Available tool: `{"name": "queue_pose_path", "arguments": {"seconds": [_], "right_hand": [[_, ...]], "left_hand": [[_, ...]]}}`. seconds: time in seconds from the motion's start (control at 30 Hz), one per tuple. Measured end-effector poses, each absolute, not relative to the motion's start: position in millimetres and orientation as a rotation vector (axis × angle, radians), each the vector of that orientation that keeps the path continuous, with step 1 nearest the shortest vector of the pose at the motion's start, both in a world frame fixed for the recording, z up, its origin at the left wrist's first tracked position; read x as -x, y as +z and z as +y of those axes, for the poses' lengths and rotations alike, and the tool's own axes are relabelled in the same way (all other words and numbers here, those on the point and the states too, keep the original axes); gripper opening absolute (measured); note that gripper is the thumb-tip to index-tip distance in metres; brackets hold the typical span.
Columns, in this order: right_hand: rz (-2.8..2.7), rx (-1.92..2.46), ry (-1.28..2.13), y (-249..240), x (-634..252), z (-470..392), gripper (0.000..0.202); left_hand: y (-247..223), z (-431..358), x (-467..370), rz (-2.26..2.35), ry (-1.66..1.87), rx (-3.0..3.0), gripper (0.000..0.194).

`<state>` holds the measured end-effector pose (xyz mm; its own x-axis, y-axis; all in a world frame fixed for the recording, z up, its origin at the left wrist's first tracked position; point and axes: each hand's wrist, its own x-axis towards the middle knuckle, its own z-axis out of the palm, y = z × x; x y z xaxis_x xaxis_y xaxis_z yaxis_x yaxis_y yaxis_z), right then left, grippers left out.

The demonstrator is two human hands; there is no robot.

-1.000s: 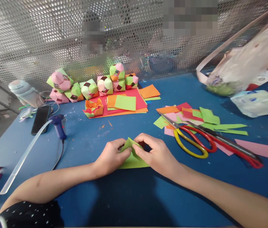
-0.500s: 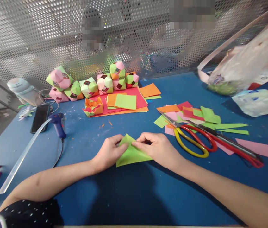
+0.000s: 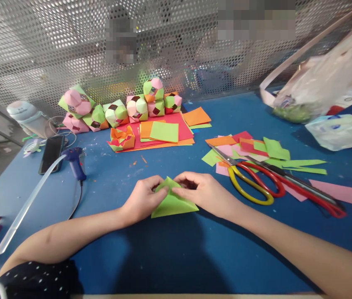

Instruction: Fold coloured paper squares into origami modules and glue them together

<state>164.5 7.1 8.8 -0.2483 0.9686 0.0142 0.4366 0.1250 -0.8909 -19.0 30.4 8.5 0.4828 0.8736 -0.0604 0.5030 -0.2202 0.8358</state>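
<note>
A sheet of light green paper, creased and partly folded, is held between my two hands low over the blue table. My left hand pinches its left side, thumb on top and fingers behind. My right hand grips the upper right side, its thumb pressed on the paper near the middle. One corner of the paper points away from me between the hands. The fingertips behind the sheet are partly hidden.
Folded paper balls line the back by a perforated metal screen. Coloured sheets lie before them. Scissors, a box cutter and paper scraps are right. A glue gun with a long glue stick and a phone lie left.
My right hand has shifted slightly left, its thumb further over the green paper and its fingers more behind the edge. The left hand keeps its grip almost unmoved.
</note>
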Motion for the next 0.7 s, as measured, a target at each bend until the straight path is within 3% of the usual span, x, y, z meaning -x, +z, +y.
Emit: {"name": "queue_pose_path", "arguments": {"seconds": [0.3, 0.57, 0.7], "right_hand": [[-1.882, 1.217, 0.756, 6, -159, 2, 0.013], [-1.865, 1.193, 0.837, 7, -162, 2, 0.008], [-1.853, 1.125, 0.924, 6, -165, 5, 0.016]], "left_hand": [[10, 29, 19, 1.109, 0.529, -1.787, 0.02], [16, 32, 17, 1.096, 0.488, -1.571, 0.016], [20, 33, 17, 1.072, 0.493, -1.459, 0.012]]}}
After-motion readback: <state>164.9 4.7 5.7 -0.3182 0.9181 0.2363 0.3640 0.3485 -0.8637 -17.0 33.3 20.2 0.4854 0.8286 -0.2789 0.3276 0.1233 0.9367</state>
